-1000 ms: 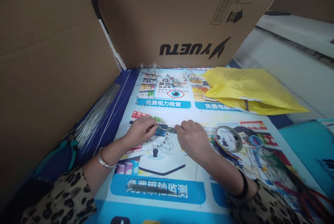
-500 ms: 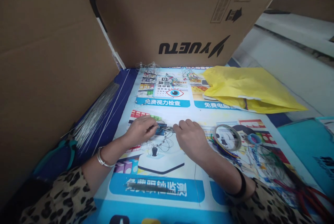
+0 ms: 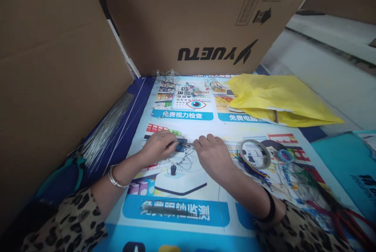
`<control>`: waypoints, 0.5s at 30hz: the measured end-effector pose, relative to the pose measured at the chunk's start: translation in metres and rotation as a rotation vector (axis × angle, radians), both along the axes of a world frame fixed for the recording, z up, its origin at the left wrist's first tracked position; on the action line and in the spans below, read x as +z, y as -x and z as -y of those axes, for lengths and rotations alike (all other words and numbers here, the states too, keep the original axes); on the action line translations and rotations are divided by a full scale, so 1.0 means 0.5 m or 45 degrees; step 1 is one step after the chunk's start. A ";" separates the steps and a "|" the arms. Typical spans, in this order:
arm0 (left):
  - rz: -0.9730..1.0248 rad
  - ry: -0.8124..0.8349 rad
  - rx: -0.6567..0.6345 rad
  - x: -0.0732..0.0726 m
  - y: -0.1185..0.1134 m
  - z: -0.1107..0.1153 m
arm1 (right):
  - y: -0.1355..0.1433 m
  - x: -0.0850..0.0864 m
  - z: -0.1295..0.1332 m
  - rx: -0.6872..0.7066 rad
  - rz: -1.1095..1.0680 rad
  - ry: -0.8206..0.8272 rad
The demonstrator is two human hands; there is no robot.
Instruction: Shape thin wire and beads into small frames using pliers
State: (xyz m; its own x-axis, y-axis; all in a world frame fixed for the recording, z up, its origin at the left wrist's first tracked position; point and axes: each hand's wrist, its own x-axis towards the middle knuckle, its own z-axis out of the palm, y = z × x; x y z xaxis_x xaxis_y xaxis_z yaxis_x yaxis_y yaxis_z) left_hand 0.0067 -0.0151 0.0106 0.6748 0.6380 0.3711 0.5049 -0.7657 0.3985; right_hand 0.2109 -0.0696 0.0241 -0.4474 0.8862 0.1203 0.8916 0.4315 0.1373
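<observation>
My left hand (image 3: 160, 145) is closed, thumb and fingers pinching the left end of some thin silvery wire (image 3: 186, 145). Facing it across a small gap, my right hand (image 3: 213, 156) is curled in a fist around the other end. Below the stretched part hangs a loose loop of fine wire with small beads (image 3: 177, 164), just over the printed sheet (image 3: 176, 128). What lies inside either set of fingers is hidden.
Cardboard walls (image 3: 164, 17) stand behind and at left. A bundle of straight wires (image 3: 107, 130) and teal-handled pliers (image 3: 78, 170) lie left. At right are a ring-shaped roll (image 3: 268, 158), coloured wires (image 3: 249, 164), red-handled pliers (image 3: 342, 220) and a yellow bag (image 3: 282, 97). Wire tangles (image 3: 190, 87) lie behind.
Both hands keep their hold on the wire; my right hand has shifted very slightly left. The whole view has moved a little.
</observation>
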 end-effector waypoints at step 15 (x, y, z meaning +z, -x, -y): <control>-0.024 0.032 0.021 -0.001 0.000 0.000 | 0.002 0.008 0.001 -0.003 0.020 0.041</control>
State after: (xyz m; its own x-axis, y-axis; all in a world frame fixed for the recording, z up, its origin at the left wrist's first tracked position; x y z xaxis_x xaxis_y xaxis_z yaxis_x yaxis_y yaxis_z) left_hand 0.0066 -0.0151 0.0102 0.6707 0.6583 0.3418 0.5251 -0.7469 0.4080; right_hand 0.2096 -0.0702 0.0281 -0.4466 0.8907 0.0847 0.8906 0.4335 0.1376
